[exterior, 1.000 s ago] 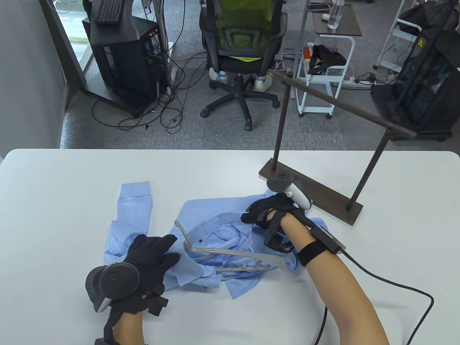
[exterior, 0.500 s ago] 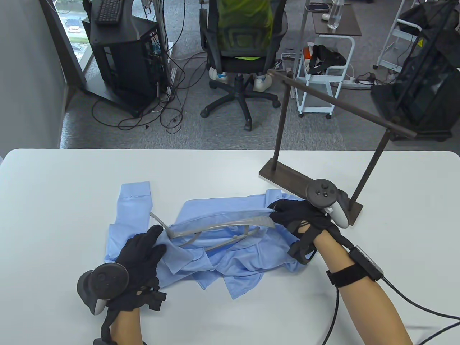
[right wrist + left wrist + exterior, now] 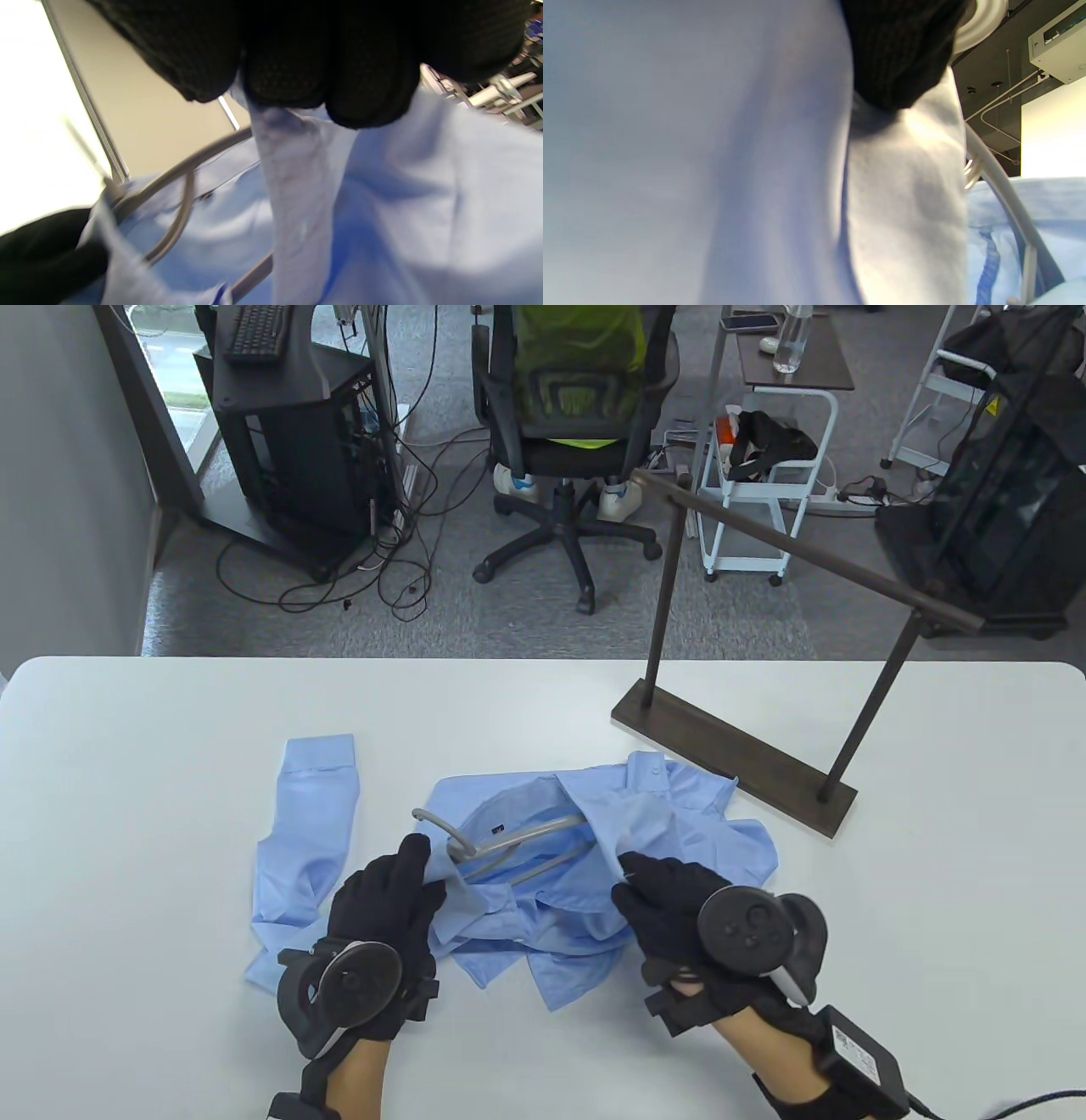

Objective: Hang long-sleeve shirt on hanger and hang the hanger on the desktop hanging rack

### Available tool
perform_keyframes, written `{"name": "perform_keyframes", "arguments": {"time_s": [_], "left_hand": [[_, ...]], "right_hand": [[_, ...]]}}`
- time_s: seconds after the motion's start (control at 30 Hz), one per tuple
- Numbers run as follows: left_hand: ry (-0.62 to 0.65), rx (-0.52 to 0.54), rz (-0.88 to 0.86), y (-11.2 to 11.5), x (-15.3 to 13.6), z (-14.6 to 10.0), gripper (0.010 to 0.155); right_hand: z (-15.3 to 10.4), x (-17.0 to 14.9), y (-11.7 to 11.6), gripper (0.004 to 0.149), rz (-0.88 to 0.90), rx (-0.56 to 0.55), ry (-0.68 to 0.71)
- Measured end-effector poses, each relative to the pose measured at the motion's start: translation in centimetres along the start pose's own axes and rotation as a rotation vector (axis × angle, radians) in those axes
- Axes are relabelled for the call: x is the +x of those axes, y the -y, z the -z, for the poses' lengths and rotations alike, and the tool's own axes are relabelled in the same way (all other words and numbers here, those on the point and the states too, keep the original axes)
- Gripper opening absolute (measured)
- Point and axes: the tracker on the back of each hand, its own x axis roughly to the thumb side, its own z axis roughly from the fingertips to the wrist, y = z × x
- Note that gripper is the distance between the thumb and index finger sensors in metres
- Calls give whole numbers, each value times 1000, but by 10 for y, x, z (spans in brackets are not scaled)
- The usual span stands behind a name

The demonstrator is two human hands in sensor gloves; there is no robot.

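Observation:
A light blue long-sleeve shirt (image 3: 679, 840) lies crumpled at the table's middle. One sleeve (image 3: 310, 814) stretches to the left. A grey hanger (image 3: 517, 840) lies inside the open shirt, its hook (image 3: 433, 821) sticking out at the left and its right end hidden under a front panel. My left hand (image 3: 424, 872) grips the shirt's edge just below the hook. My right hand (image 3: 632, 875) pinches the front panel's edge; in the right wrist view its fingers (image 3: 288, 63) clamp a cloth strip (image 3: 292, 178) over the hanger (image 3: 186, 169). Cloth (image 3: 712, 169) fills the left wrist view.
The dark desktop hanging rack stands at the table's back right, with its base (image 3: 730, 763) just behind the shirt and its bar (image 3: 806, 551) high above. Beyond the table's far edge are an office chair (image 3: 568, 415), a white cart (image 3: 764, 492) and floor cables.
My right hand left the hanger's right end near the rack base and came toward me, now pinching the shirt panel laid over the hanger. My left hand moved right to the collar area.

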Motion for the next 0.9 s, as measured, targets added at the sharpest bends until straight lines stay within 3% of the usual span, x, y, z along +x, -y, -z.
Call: {"name": "perform_keyframes", "arguments": {"time_s": [0.13,0.37,0.5,0.57,0.7,0.77,0.83,0.9], "left_hand": [[18,-38,-38,9,7,-1,63],[36,-79,-46,19,6,-1,63],[75,-122,-69,23,6,-2,63],[91,-144,-84,24,5,-2,63],[110,-159,-89,24,4,-2,63],[113,-163,-104,24,3,-1,63],[123,-167,-117,23,3,-1,63],[126,-167,-127,22,3,-1,63]], "right_hand": [[-12,20,-31,44,-93,20,65],[-31,35,-75,44,-66,145,134],[-33,30,-89,52,136,342,207],[-31,25,-77,59,189,355,171],[-23,16,-17,46,186,42,207],[-18,5,13,45,57,-133,196],[-9,-13,23,57,-99,-70,125],[1,-37,18,70,-129,91,36]]}}
